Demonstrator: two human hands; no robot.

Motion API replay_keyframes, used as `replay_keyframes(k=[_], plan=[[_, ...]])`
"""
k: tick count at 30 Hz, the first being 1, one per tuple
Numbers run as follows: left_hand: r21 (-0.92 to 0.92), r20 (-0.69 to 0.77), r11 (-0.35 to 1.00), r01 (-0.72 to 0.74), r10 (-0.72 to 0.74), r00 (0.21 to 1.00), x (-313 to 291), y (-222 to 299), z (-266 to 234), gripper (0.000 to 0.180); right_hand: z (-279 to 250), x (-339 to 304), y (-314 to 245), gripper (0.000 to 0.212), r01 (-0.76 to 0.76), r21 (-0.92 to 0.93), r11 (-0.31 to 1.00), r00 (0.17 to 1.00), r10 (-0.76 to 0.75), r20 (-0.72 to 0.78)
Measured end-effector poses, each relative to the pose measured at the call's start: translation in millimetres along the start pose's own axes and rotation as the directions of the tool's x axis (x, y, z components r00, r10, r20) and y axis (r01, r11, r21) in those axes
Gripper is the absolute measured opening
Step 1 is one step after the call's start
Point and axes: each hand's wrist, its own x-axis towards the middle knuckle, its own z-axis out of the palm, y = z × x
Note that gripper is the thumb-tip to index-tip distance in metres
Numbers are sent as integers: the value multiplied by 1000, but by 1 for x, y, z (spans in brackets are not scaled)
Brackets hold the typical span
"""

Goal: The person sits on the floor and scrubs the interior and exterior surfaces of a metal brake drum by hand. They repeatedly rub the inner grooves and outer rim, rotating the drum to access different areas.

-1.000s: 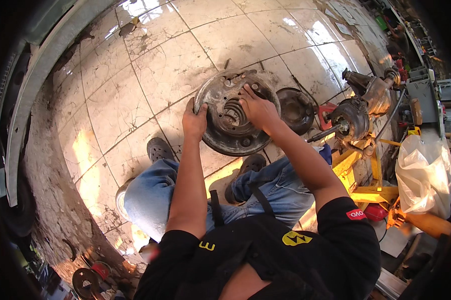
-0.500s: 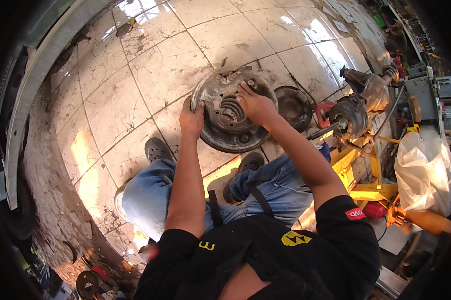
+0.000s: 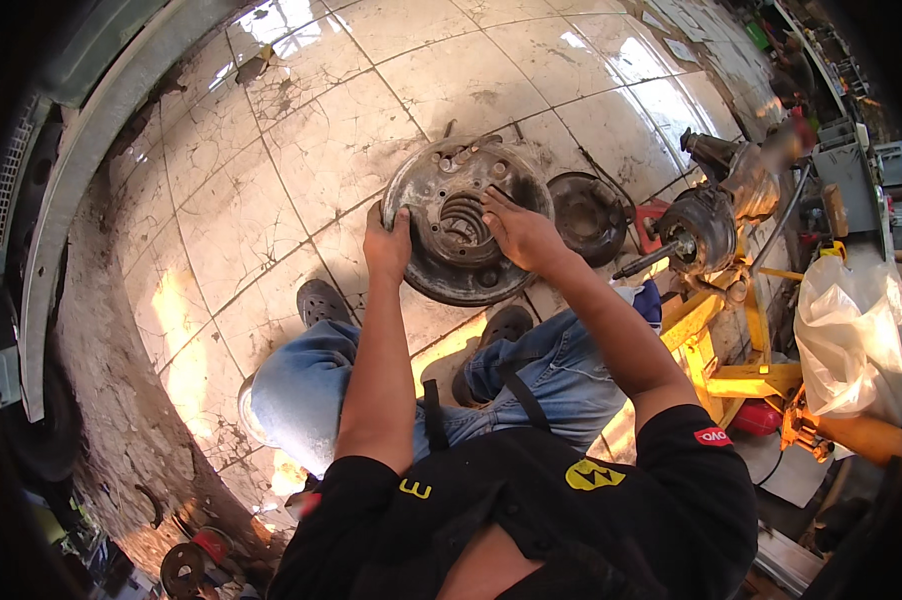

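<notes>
A worn round brake drum (image 3: 426, 205) leans in front of me above the tiled floor, a dark coil spring (image 3: 461, 215) showing through its central hole. Around its left rim closes my left hand (image 3: 386, 240), thumb on the face and fingers hidden behind the edge. My right hand (image 3: 519, 232) lies on the drum's right side, fingers stretched flat beside the central hole. Bolts stand out of the drum's upper face. What supports the drum underneath is hidden.
A second, darker round brake part (image 3: 589, 218) lies just right of the drum. Farther right, a greasy axle housing (image 3: 706, 225) with a protruding shaft rests by a yellow metal stand (image 3: 756, 380). A clear plastic bag (image 3: 851, 335) hangs beyond it. My shoes flank the near side.
My right hand has slid down from near the upper bolt toward the central hole, its fingers now flatter. The left hand keeps its hold, and the drum stays in place.
</notes>
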Motion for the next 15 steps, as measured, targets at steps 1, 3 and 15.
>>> replay_keyframes(k=[1, 3, 15], plan=[[-26, -14, 999, -25, 25, 1000, -1, -2, -1, 62, 1, -2, 0, 41, 3, 4, 1000, 1000, -3, -15], [39, -32, 998, -51, 53, 998, -6, -5, 1, 67, 5, -5, 1, 40, 9, 11, 1000, 999, -9, -43], [434, 34, 896, -88, 82, 996, -30, 28, 1, 102, 7, 13, -13, 43, -95, -292, 952, 993, 71, -93]])
